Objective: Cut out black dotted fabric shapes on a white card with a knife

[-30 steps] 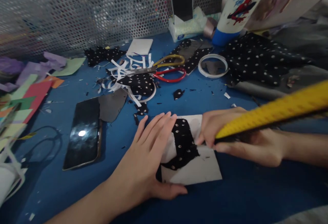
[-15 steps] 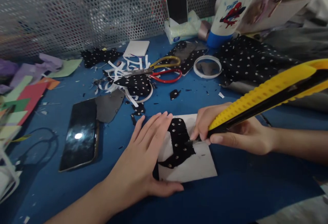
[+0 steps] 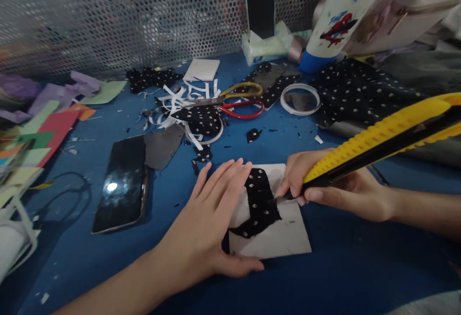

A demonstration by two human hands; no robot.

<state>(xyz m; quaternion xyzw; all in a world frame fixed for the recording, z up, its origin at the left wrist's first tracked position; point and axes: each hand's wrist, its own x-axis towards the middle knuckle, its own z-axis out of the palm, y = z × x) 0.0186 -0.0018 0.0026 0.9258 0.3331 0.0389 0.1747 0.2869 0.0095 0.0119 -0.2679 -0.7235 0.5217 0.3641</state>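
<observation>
A yellow and black utility knife (image 3: 363, 147) is gripped in my right hand (image 3: 334, 187), its blade tip down on a black piece with white dots (image 3: 260, 197). That dotted piece lies on a white square card (image 3: 288, 238) on the blue table. My left hand (image 3: 211, 216) rests flat over the card's left side, fingers stretched out and thumb along the near edge. Part of the dotted piece and the card's left edge are hidden under it.
A phone (image 3: 120, 185) lies to the left. Farther back are scissors (image 3: 216, 101) among white paper strips, a white ring (image 3: 300, 99), dotted black fabric (image 3: 363, 89), a white bottle (image 3: 342, 27) and a tissue pack (image 3: 268, 48). Coloured papers (image 3: 59, 130) sit at far left.
The whole view has shifted, so things appear a little farther right. The knife blade stays on the dotted piece, and my left hand keeps its place on the card.
</observation>
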